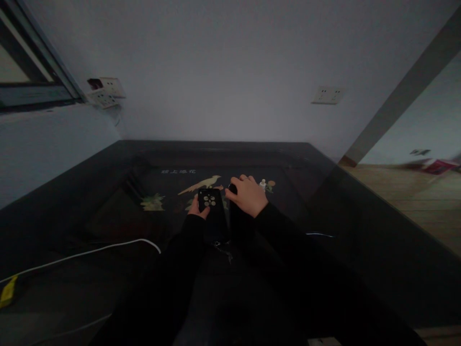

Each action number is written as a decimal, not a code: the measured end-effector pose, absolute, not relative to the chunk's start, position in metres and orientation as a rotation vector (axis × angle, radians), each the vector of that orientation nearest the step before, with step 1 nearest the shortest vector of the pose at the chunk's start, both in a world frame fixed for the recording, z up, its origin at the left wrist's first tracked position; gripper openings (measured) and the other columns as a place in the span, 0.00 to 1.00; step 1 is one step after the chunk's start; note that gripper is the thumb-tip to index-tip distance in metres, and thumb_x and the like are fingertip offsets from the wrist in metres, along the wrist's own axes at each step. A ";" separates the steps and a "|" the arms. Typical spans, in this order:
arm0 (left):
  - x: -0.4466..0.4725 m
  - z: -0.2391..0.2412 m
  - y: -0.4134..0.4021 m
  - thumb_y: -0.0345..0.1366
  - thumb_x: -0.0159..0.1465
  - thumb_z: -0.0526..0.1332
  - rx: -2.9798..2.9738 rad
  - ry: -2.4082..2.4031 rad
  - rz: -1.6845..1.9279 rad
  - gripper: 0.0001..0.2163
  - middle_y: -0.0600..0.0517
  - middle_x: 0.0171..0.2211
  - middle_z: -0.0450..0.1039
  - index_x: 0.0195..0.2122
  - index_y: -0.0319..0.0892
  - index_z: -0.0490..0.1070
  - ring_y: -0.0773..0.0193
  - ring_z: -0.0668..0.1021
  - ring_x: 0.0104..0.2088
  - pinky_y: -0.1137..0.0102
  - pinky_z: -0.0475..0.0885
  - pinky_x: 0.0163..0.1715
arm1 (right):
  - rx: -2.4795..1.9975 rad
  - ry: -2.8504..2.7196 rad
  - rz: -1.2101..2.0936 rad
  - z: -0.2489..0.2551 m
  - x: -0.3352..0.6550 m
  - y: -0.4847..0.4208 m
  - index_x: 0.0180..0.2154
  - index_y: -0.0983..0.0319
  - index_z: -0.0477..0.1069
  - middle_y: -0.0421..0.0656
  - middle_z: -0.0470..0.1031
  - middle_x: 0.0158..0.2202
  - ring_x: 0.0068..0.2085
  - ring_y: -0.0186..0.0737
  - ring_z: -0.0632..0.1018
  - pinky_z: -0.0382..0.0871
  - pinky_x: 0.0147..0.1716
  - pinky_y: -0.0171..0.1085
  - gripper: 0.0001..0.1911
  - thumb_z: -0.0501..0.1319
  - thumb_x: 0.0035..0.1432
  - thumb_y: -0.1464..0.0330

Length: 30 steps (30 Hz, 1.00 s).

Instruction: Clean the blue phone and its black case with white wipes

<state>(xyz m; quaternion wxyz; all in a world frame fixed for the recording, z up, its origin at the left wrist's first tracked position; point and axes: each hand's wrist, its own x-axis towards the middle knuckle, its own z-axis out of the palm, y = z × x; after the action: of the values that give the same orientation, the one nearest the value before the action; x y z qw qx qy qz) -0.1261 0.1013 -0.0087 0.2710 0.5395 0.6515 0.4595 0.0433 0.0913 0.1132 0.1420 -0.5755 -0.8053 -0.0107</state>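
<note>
My left hand [199, 208] is closed around the left edge of a black phone [216, 223]. The phone's back faces up, with a cluster of round camera lenses near its top, and a strap or charm hangs from its lower end. To the right of the phone, my right hand [248, 194] has its fingers curled round a small dark, rounded object [233, 189]; its kind is hard to make out, as the fingers cover most of it. Just beyond that hand stands a small white bottle-shaped thing [262, 183].
The dark, glossy table [144, 158] carries a printed bird [203, 184], flowers and lettering. A white cable [108, 246] curves over its left side, near a yellow item [7, 291]. Wall sockets [328, 94] are behind it. A pink-red object [439, 166] lies on the floor at right.
</note>
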 end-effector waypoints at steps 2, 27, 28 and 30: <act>-0.127 -0.009 0.101 0.31 0.52 0.57 1.474 1.795 1.198 0.26 0.45 0.43 0.69 0.53 0.37 0.55 0.60 0.73 0.43 0.66 0.67 0.43 | -1.691 -2.326 -0.022 0.108 0.041 0.098 0.39 0.60 0.65 0.48 0.66 0.40 0.43 0.48 0.65 0.58 0.40 0.44 0.18 0.46 0.56 0.56; -0.126 0.012 0.095 0.37 0.56 0.48 1.858 2.315 0.394 0.21 0.45 0.46 0.64 0.52 0.45 0.58 0.52 0.65 0.47 0.56 0.61 0.41 | -1.911 -2.202 -0.104 0.036 0.023 0.142 0.41 0.67 0.64 0.56 0.63 0.45 0.47 0.52 0.62 0.56 0.42 0.46 0.19 0.51 0.54 0.60; -0.125 0.011 0.095 0.37 0.56 0.48 1.856 2.324 0.393 0.21 0.45 0.46 0.63 0.53 0.45 0.57 0.53 0.65 0.47 0.56 0.61 0.41 | -1.903 -2.198 -0.113 0.034 0.023 0.142 0.41 0.67 0.64 0.56 0.63 0.45 0.47 0.52 0.61 0.55 0.42 0.47 0.19 0.50 0.54 0.60; -0.124 0.011 0.095 0.37 0.56 0.48 1.849 2.341 0.396 0.22 0.45 0.46 0.63 0.54 0.46 0.56 0.53 0.65 0.47 0.57 0.61 0.41 | -1.891 -2.188 -0.122 0.032 0.025 0.143 0.40 0.67 0.64 0.56 0.63 0.45 0.48 0.52 0.61 0.54 0.43 0.47 0.19 0.50 0.54 0.59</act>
<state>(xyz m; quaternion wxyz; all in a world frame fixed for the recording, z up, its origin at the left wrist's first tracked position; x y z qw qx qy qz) -0.1236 0.0946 0.0112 0.0661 0.6131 0.7762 0.1314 0.0247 0.1426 0.0319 0.1232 -0.6483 -0.7502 -0.0419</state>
